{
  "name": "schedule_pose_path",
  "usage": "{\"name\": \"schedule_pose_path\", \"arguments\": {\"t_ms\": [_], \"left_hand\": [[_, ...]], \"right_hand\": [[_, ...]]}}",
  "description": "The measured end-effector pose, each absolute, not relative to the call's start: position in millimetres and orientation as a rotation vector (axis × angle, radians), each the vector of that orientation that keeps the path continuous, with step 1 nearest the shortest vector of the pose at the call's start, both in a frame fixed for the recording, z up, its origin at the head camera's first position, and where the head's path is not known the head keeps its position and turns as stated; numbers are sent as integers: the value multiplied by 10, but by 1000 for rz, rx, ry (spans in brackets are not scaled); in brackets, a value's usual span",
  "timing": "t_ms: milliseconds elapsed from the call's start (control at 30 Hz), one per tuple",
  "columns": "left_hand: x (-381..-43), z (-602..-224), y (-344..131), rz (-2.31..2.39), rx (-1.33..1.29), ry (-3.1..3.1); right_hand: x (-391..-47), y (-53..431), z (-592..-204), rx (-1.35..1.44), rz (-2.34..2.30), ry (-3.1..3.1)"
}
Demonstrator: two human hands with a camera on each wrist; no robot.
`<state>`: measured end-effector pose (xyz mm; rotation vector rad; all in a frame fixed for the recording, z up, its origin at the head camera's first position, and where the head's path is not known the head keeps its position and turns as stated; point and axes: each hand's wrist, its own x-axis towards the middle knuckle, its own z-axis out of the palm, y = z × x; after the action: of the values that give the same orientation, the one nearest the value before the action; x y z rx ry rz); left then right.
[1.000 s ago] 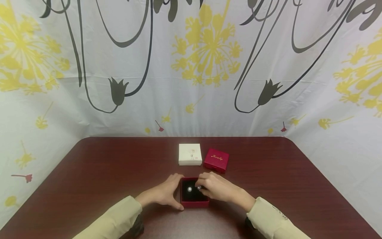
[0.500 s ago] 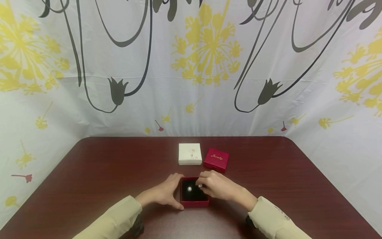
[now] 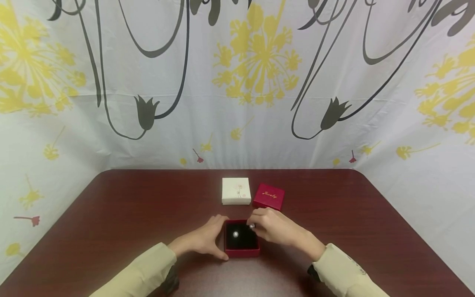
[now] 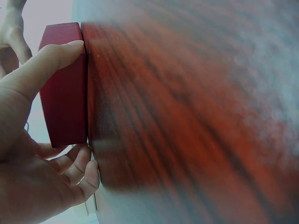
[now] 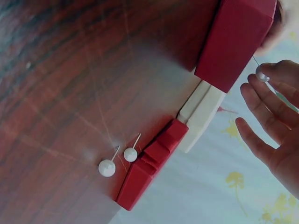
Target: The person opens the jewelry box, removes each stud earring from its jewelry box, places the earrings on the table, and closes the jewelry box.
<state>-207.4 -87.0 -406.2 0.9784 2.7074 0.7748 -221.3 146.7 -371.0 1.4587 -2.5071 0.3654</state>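
Note:
A red jewelry box with a dark inner pad lies on the table in front of the person. One pearl stud is set in the left part of the pad. The left hand spans the box's left side, thumb on the near wall and fingers at the far one. In the right wrist view, the right hand pinches a pearl stud earring between thumb and fingertip, its thin post pointing toward the box. In the head view that hand is over the box's far right corner.
Behind the box sit a white box with a flower print and a smaller red box lettered in gold. The right wrist view shows two pearl studs on the table. A patterned curtain hangs behind.
The right hand, with the pearl stud earring pinched in it, has moved away from the person and slightly right, toward the box's far right corner. The left hand has stayed on the box.

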Motion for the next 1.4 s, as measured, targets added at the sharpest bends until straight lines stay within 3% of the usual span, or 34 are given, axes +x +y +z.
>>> {"name": "schedule_pose_path", "arguments": {"t_ms": [833, 1400], "left_hand": [[-2071, -4033, -874, 766, 946, 2687], [-2067, -4033, -867, 764, 951, 2695]], "right_hand": [[-2254, 1847, -3583, 1234, 518, -2574], [-2341, 2148, -3761, 1194, 474, -2546]]}}
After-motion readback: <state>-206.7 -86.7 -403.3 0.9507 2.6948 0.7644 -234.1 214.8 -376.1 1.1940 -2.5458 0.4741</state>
